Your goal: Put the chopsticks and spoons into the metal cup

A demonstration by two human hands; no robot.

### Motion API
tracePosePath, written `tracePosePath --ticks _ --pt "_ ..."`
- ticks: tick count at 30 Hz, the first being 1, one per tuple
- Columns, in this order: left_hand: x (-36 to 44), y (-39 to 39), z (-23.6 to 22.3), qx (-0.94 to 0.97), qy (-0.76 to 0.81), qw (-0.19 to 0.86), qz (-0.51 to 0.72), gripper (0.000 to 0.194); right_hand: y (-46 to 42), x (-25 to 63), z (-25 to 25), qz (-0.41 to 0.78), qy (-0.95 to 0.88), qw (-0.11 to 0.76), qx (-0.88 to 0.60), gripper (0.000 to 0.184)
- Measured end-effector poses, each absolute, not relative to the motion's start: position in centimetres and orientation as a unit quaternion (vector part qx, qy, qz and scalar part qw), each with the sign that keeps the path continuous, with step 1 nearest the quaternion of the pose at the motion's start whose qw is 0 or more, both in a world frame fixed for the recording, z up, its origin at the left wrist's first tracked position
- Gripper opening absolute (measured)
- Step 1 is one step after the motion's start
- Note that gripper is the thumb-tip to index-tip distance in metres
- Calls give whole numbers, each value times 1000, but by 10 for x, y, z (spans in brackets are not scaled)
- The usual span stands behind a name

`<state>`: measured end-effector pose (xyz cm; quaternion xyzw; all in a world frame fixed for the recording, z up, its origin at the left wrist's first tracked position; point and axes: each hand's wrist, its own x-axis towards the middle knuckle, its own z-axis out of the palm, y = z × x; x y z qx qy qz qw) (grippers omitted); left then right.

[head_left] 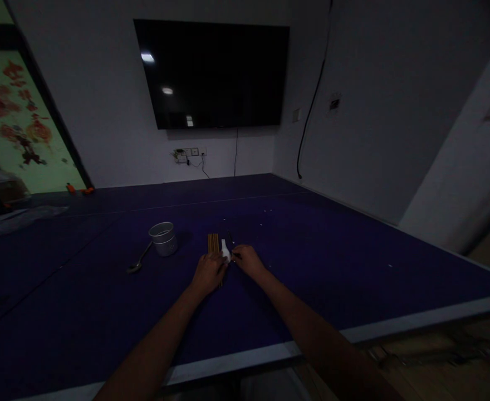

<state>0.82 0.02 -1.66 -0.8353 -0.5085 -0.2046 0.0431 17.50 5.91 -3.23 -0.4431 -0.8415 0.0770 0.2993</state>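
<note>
A small white thing (pixel 225 252) with a narrow neck and a wider lower part, like a soup spoon or a little bottle, is between my hands on the blue table. My left hand (pixel 210 273) has its fingers closed against the left side of it. Under that hand lies a bundle of brown chopsticks (pixel 213 241), their far ends showing. My right hand (pixel 247 259) is at the white thing's right side, fingers pinched together; a small dark bit shows at the fingertips, too dim to name.
A silver metal cup (pixel 163 238) stands to the left, with a metal spoon (pixel 138 264) lying beside it. Small white scraps dot the blue tabletop (pixel 312 262). Clear plastic (pixel 21 216) lies at the far left. A television (pixel 215 72) hangs on the wall beyond.
</note>
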Motion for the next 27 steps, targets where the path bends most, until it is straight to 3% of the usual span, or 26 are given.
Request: tracePosePath --ticks 17,22,27 --pt "10 0 -17 -835 -495 45 -238 30 57 174 -31 70 -835 255 -482 13" --pt "-4 -8 3 -764 -522 164 -342 29 52 174 -27 74 -822 275 -494 16" --pt "-69 -7 31 -457 -668 304 -503 31 48 174 -25 78 -795 321 -508 21"
